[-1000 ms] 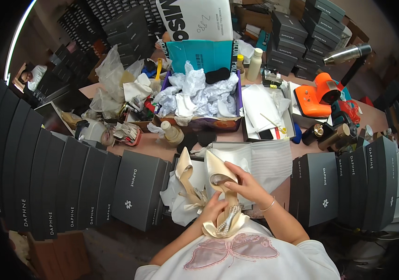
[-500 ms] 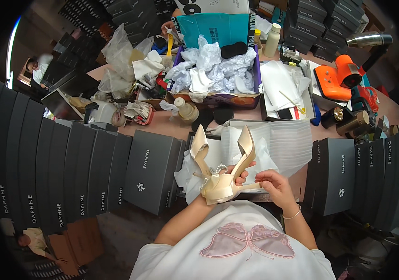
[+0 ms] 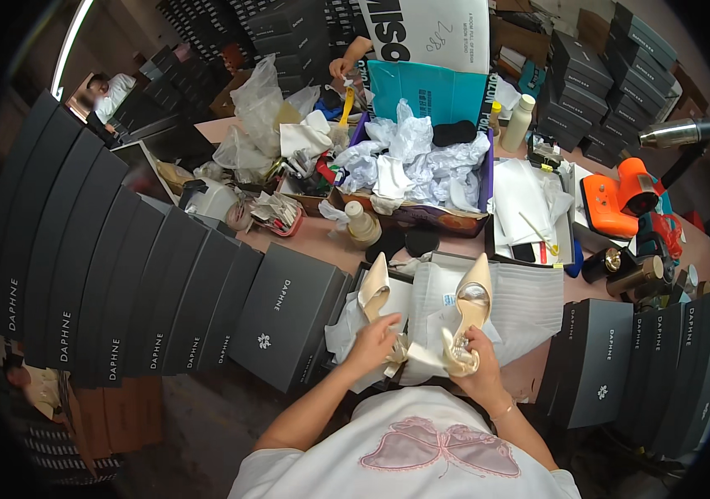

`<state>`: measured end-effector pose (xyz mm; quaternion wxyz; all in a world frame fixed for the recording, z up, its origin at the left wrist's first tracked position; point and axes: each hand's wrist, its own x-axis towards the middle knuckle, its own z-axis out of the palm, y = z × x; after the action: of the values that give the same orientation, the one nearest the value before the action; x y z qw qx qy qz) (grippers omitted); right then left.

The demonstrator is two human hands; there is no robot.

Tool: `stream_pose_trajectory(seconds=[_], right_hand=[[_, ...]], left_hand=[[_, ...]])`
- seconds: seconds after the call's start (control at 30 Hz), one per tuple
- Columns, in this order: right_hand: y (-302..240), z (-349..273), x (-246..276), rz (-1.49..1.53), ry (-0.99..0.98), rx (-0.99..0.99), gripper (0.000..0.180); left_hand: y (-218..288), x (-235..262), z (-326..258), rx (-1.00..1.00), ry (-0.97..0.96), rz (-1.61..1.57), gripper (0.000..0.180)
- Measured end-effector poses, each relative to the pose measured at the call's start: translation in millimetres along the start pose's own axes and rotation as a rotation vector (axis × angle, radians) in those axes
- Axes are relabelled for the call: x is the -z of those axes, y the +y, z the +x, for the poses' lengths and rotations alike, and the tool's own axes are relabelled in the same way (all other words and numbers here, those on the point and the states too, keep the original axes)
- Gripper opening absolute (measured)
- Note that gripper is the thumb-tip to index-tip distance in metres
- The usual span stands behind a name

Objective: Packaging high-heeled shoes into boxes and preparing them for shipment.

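Pink desk (image 3: 313, 238), dark shoeboxes (image 3: 284, 312) alongside: 2 pale shoes at hand

Right-hand grip (image 3: 478, 363): fingers clamped on the rear of the right shoe (image 3: 473, 309), toe pointing away. Left-hand grip (image 3: 374, 343): at the rear of the left shoe (image 3: 372, 289); cannot tell if closed on it. Blurred pale strip between hands, probably a heel.

Right shoe is above the white wrapping sheet (image 3: 530, 303); left shoe over crumpled tissue (image 3: 343, 320).

Handling (judged): support the firm rear, press lightly, spare the trim, keep both toes apart; pale finish likely marks easily.

Beyond: paper-filled carton (image 3: 421, 219).
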<state>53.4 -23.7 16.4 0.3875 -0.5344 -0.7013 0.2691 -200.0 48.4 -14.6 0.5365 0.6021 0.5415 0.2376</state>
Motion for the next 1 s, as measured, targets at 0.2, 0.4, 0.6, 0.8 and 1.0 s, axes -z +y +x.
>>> stream_pose_trajectory(seconds=[0.2,0.4,0.6,0.8,1.0], right_hand=[[44.0,1.6,-9.4,-0.088,-0.358,-0.220,0.041],[52.7,30.3,-14.8,-0.642,-0.339,0.261,0.037],[102.0,40.6,-36.7,-0.357,-0.548,0.050,0.035],[26.4,63.2,29.2,0.117,-0.152,0.036,0.035],[-36.7,87.9,64.4,0.553,-0.272,-0.129,0.033]], left_hand=[[-50.5,31.5,0.2,-0.294,-0.014,0.770,0.045],[-93.8,7.5,13.9,-0.350,-0.057,0.953,0.045],[-76.9,27.7,24.2,-0.401,-0.112,0.986,0.045],[66.0,64.4,-1.7,-0.556,0.087,0.347,0.044],[97.7,41.4,-12.5,-0.214,-0.295,-0.522,0.023]])
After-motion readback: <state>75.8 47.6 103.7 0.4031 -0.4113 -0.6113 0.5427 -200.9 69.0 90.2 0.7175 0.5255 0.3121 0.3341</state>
